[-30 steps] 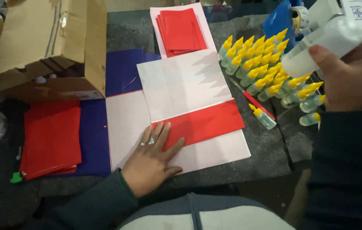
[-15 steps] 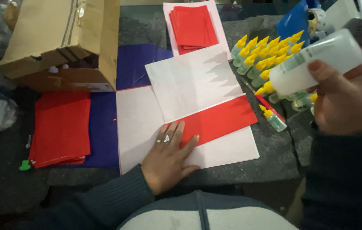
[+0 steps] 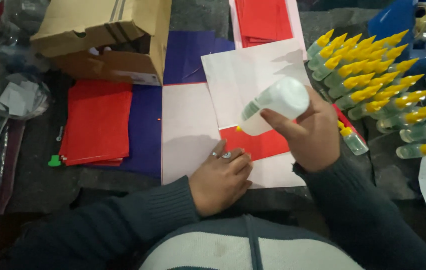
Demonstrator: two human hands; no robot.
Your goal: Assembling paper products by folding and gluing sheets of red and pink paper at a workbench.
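**Two hands on one red flap: glue going down**

We see the right hand [image 3: 309,131] wrapped around a white glue bottle [image 3: 272,106], tipped nozzle-down so its yellow tip meets the red paper strip [image 3: 263,143]. That strip lies across a white sheet [image 3: 188,132] on the desk [image 3: 43,185], just in front of us. The left hand [image 3: 219,180] grasps nothing; it lies flat, fingers half curled, pinning the lower edge of the sheet and strip.

Judging how to do this well: we would keep the left hand pressing so the paper cannot slide, hold the tip low to the strip, squeeze lightly, and keep the line thin and inside the red edge so nothing seeps onto the white sheet.

Around it: a stack of red paper [image 3: 97,122] over a blue sheet [image 3: 145,127] to the left, a cardboard box [image 3: 108,35] behind it, another red stack [image 3: 264,20] at the far edge, and a crowd of small yellow-capped bottles [image 3: 373,75] lying to the right.

Hard to make out: the nozzle is mostly hidden by the bottle's body, so we cannot tell whether glue is flowing. The right hand covers the strip's right end. The box's contents sit in shadow, and the clutter at left is blurred.
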